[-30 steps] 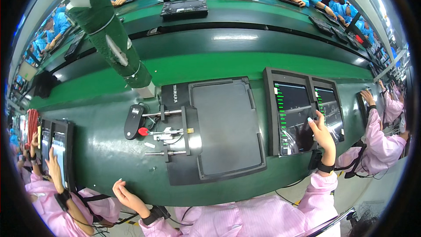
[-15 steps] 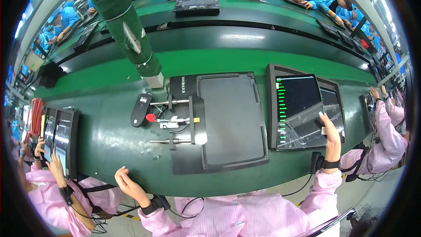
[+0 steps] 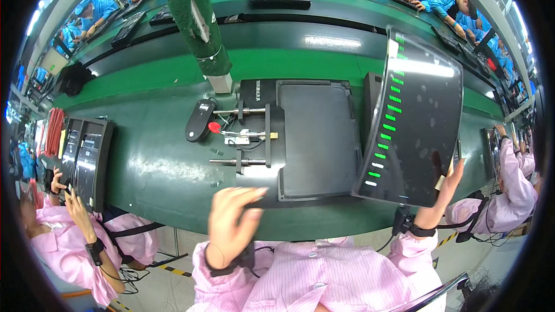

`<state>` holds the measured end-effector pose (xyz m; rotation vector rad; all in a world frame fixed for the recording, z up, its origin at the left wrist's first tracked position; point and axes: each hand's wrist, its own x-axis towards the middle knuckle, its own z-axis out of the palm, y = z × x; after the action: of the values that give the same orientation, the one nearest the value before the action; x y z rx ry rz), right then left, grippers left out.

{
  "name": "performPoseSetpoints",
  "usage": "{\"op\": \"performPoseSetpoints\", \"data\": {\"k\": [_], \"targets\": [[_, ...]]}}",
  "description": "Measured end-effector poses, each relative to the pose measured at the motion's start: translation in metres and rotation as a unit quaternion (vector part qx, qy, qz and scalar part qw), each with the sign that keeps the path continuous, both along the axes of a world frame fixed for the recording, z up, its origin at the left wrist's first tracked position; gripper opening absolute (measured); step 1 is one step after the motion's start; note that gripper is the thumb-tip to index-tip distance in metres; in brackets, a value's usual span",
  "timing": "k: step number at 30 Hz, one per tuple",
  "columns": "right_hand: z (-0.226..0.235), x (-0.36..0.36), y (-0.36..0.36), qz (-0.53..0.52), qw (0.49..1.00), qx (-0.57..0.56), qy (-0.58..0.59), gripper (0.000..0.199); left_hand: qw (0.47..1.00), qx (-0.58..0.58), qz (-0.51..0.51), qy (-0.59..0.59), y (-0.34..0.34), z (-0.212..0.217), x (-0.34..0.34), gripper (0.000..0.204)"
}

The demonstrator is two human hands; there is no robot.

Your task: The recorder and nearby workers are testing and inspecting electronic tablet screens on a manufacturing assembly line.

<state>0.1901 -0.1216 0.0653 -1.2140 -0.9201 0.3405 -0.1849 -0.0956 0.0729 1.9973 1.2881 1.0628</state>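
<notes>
My right hand (image 3: 444,201) grips a thin black display panel (image 3: 425,121) by its lower right corner, fingers partly hidden behind it. Green bars run along the panel's left side, and it tilts up off the table with light glaring across its top. To its left lies a black fixture (image 3: 318,138) with a shallow rectangular recess. Metal rods, a small connector block (image 3: 237,137) and a red-tipped lever (image 3: 214,127) sit at the fixture's left side. My left hand (image 3: 233,219) hovers over the near table edge below the rods, empty, fingers stretched and thumb apart.
A black mouse (image 3: 200,120) lies left of the rods. Behind the raised panel, a black tray (image 3: 373,89) is mostly covered. A green-wrapped post (image 3: 196,23) stands at the back. Co-workers in pink sit on both sides; a black rack (image 3: 104,162) stands at left.
My right hand has lifted the display panel out of the black tray and tilted it up. My left hand has moved right and inward, toward the fixture. The view has shifted slightly.
</notes>
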Motion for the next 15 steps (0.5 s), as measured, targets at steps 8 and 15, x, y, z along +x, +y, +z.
{"op": "performPoseSetpoints", "data": {"k": [8,15], "targets": [[-0.006,-0.056,0.013,0.257,0.897,0.014,0.359,0.062,0.986,0.106,-0.098,-0.088,0.017,-0.002,0.056,0.034],[-0.014,-0.067,0.017,0.268,0.88,-0.049,0.389,0.062,0.98,0.163,-0.077,-0.083,0.008,-0.023,0.061,0.003]]}}
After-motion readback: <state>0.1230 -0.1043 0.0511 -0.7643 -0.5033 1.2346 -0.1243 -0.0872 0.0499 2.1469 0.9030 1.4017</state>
